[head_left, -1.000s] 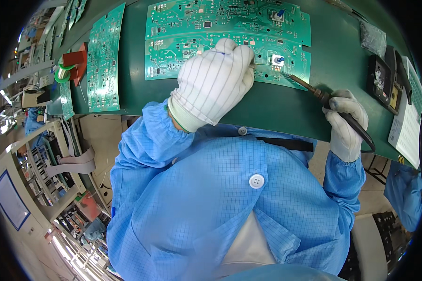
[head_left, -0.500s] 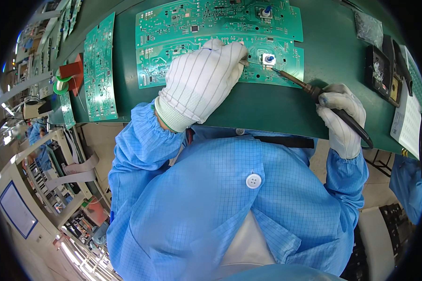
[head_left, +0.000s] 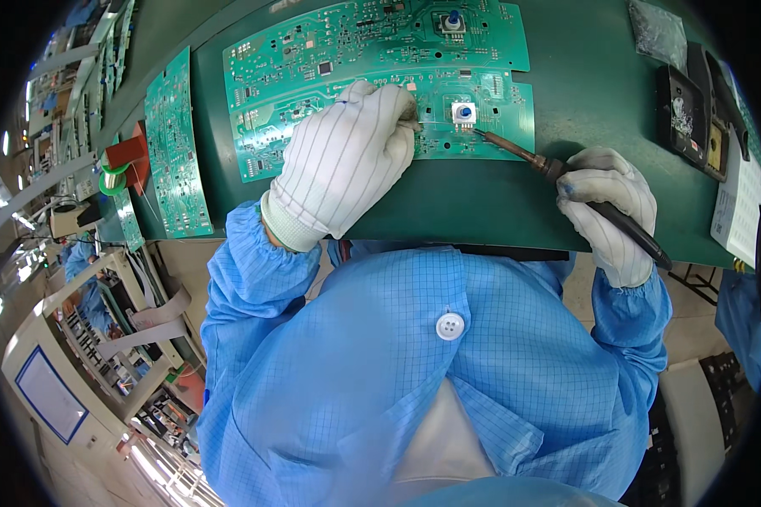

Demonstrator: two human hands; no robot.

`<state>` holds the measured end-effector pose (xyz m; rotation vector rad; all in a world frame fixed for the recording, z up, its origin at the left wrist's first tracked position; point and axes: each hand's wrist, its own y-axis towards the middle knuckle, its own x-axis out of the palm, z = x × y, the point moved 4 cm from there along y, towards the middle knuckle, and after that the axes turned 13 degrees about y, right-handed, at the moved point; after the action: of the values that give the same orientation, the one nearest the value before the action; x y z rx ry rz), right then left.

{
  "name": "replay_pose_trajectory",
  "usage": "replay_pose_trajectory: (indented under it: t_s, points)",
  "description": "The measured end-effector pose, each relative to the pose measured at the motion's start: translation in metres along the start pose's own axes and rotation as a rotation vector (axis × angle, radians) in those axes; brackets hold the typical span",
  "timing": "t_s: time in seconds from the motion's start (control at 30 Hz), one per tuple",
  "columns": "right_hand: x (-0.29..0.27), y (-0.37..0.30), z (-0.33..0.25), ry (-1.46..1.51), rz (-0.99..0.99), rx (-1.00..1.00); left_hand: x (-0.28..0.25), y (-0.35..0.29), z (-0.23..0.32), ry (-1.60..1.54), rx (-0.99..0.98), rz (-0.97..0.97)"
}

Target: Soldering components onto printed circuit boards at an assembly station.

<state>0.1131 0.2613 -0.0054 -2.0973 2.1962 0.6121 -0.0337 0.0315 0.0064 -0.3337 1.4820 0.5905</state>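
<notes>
Two joined green circuit boards lie in front of me, and the nearer circuit board [head_left: 258,139] is under my hands. On it sits a white square component with a blue shaft [head_left: 463,112]. My right hand [head_left: 610,211], in a white glove, is closed around a soldering iron [head_left: 621,228]. The iron's tip is at the component's lower right edge, by its row of pins. My left hand [head_left: 347,156], gloved in striped white, pinches a thin solder wire [head_left: 434,124] that runs toward the component's left side. The fingers hide the rest of the wire.
A separate circuit board [head_left: 176,144] lies on the left, beside a green-rimmed solder spool [head_left: 112,181] on a red holder [head_left: 128,154]. At right are a black tray [head_left: 683,118], a clear plastic bag [head_left: 658,34] and a white printed sheet [head_left: 731,211].
The boards and table appear slightly left and lower in the picture. Both hands keep their grips, with the iron tip still beside the component's pins.
</notes>
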Motion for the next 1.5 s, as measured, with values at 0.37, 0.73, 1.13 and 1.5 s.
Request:
replay_pose_trajectory:
  t_s: [0.37, 0.73, 1.13, 1.5]
  points:
    - [0.004, 0.002, -0.002, 0.025, 0.015, -0.145, -0.002, 0.001, 0.001, -0.081, -0.082, -0.053]
    - [0.008, 0.002, -0.004, 0.027, -0.027, -0.191, -0.002, -0.007, 0.007, -0.04, -0.105, -0.001]
    - [0.008, 0.003, -0.005, 0.032, -0.033, -0.19, 0.0, -0.004, 0.005, -0.016, -0.117, -0.023]
    - [0.016, 0.004, -0.008, -0.044, -0.046, -0.246, 0.0, -0.005, 0.005, -0.02, -0.083, 0.03]
